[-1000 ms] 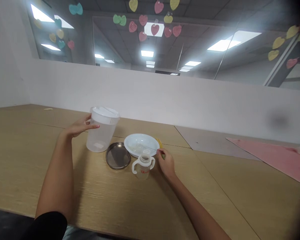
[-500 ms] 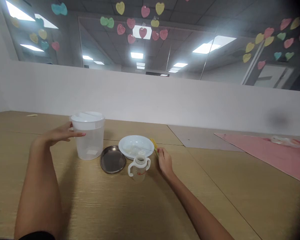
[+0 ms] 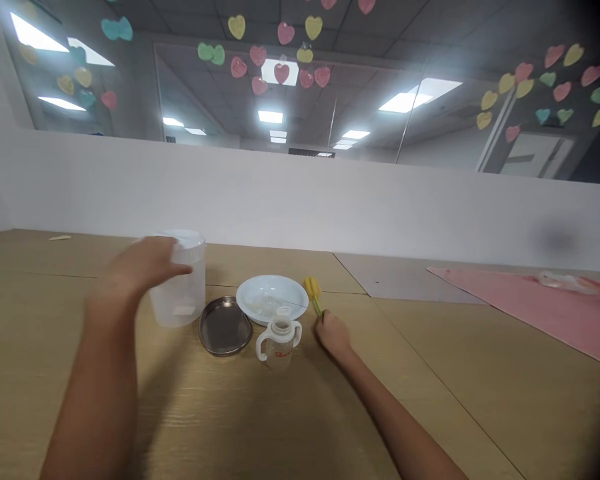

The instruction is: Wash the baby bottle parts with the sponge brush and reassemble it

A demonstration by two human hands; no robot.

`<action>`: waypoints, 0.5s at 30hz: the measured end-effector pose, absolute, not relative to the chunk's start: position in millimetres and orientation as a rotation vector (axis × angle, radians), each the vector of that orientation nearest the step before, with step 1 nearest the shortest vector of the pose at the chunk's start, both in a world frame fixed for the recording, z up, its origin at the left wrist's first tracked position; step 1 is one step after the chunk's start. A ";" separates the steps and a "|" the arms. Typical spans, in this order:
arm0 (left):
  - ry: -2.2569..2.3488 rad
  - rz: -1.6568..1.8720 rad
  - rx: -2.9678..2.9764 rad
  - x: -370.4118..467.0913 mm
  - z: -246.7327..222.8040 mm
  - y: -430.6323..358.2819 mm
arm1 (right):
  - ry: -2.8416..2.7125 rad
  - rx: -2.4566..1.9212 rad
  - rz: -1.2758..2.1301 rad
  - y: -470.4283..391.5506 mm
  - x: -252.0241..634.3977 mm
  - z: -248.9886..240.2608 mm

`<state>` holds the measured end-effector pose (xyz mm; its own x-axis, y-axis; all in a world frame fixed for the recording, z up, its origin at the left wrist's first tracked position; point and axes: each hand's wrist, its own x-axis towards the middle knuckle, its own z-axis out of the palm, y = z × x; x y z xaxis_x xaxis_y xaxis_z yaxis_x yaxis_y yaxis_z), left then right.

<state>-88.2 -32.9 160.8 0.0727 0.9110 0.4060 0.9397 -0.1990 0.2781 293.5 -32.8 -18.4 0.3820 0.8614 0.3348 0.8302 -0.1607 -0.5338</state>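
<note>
My left hand is blurred, its thumb and fingers apart, in front of the upper part of a clear plastic bucket; whether it touches the bucket I cannot tell. My right hand is closed around the green handle of a yellow-headed brush, right of a white bowl. Something clear lies inside the bowl. In front of the bowl stands an uncapped clear bottle with two white handles. A round dark metal tray sits between bucket and bowl.
Behind the wooden table rises a white wall. A pink cloth with a clear plastic packet on it lies at the right. A small pale piece lies at the far left.
My left hand has moved right and up across the bucket's front. My right hand has shifted slightly down and right, and the brush head now shows more fully.
</note>
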 end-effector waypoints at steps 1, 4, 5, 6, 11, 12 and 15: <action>-1.869 -0.733 -2.262 -65.8 161.4 -34.5 | -1.421 -1.982 0.064 -31.2 296.6 -18.3; -1.522 -0.591 -2.550 1.4 151.0 -27.5 | -1.343 -1.930 0.069 -26.2 304.6 -19.8; -1.437 -0.530 -2.656 19.8 143.5 -22.0 | -1.325 -1.904 0.072 -24.8 306.0 -21.1; -1.370 -0.435 -2.738 34.9 134.4 -15.7 | -1.311 -1.875 0.075 -23.6 306.6 -22.7; -1.326 -0.165 -2.822 64.6 84.7 13.0 | -1.248 -1.726 0.097 -20.4 302.6 -30.5; -1.318 -0.142 -2.830 64.9 77.2 16.9 | -1.233 -1.705 0.106 -20.1 301.2 -31.1; -1.283 -0.104 -2.859 64.5 61.9 26.1 | -1.194 -1.664 0.142 -20.5 296.3 -30.2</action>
